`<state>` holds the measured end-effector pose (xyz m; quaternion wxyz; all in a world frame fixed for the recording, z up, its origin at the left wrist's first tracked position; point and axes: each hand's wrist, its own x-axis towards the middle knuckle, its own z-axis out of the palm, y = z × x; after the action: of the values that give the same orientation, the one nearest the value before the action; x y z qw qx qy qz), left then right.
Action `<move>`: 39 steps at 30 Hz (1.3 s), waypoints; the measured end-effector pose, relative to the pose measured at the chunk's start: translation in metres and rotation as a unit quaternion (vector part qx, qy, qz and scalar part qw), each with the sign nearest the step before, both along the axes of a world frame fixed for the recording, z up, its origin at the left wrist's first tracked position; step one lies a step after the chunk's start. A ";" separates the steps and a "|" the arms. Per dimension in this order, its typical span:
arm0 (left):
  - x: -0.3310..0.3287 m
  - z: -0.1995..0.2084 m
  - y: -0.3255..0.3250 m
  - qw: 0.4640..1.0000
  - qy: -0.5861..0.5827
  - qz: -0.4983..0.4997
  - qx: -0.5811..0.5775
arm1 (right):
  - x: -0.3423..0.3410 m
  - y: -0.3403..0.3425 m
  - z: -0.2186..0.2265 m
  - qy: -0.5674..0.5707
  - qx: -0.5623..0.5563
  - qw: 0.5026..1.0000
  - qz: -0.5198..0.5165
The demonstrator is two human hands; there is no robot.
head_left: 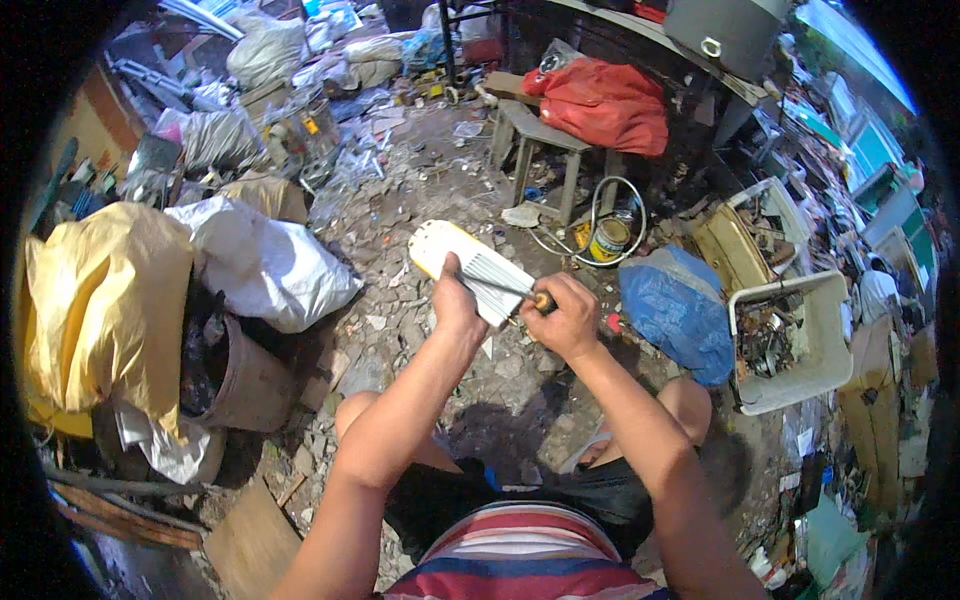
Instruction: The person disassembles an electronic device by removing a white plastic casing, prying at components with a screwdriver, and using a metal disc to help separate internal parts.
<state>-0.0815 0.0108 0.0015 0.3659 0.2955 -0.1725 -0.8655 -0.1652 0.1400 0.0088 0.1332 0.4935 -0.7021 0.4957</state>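
Observation:
My left hand is closed round the lower left edge of a long white plastic casing with ribbed slots and a yellow side, its thumb on top. The casing lies at a slant in the air in front of my knees. In my closed right hand is a screwdriver with a dark and light handle. Its thin shaft points left across the casing's ribbed face. Whether the tip touches the casing I cannot tell, since it ends near my left thumb. The fingers under the casing are hidden.
Broken pieces litter the ground. At right stand a white bin of metal scraps and a blue sack. A wooden stool bears a red sack, near a tin can. White and yellow sacks sit left.

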 end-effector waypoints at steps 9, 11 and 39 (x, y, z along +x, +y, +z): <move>0.006 -0.020 -0.027 0.997 -0.025 0.068 -0.033 | 0.001 -0.029 -0.011 -0.268 0.075 0.960 0.030; 0.011 -0.021 -0.030 0.995 -0.052 0.080 -0.021 | 0.006 -0.033 -0.010 -0.260 0.079 0.962 0.030; 0.014 0.001 -0.019 0.992 -0.069 0.072 -0.083 | -0.005 -0.035 -0.004 -0.133 0.029 0.990 0.038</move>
<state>-0.0674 -0.0085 0.0030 0.4372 0.3352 -0.2469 -0.7972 -0.1700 0.1052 0.0046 0.0050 0.4534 -0.7082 0.5412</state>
